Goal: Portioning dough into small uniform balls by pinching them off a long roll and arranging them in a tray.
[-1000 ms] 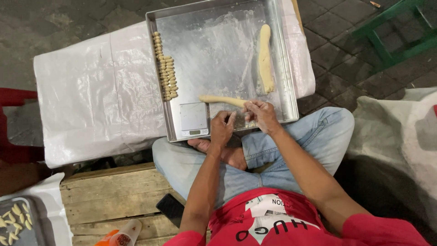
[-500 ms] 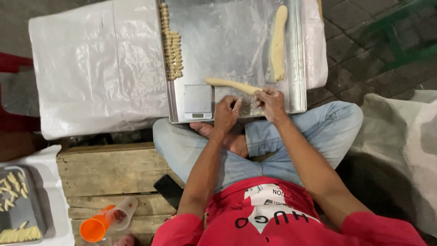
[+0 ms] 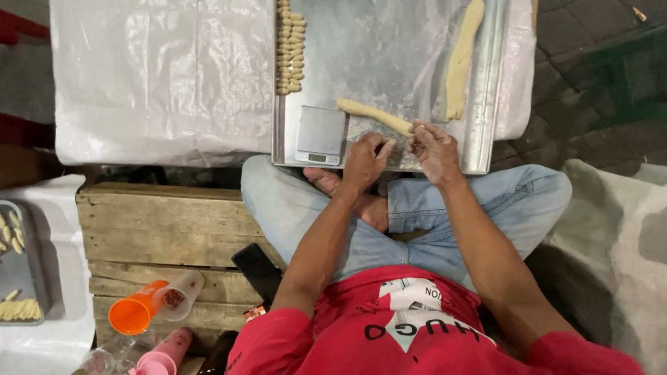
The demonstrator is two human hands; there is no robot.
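- Pale dough, rolled into a thin rope (image 3: 374, 116), lies slantwise on the metal tray (image 3: 478, 132), just beyond the small digital scale (image 3: 319, 134).
- Right hand (image 3: 432, 147) has its grip closed on the near end of that rope, fingertips pinching the dough.
- Left hand (image 3: 365, 161) sits just beside the right one, fingers curled; whether its grip holds a piece of dough cannot be told.
- A thicker dough log (image 3: 461, 59) rests along the tray's right side, well apart from the hands.
- Short cut dough pieces (image 3: 290, 47) stand in rows at the tray's left edge.
- White plastic sheet (image 3: 160, 76) covers the low table under the tray.
- Wooden pallet (image 3: 160, 236) lies by the person's left knee, with an orange funnel (image 3: 135, 312) and a black phone (image 3: 258, 269) on it.
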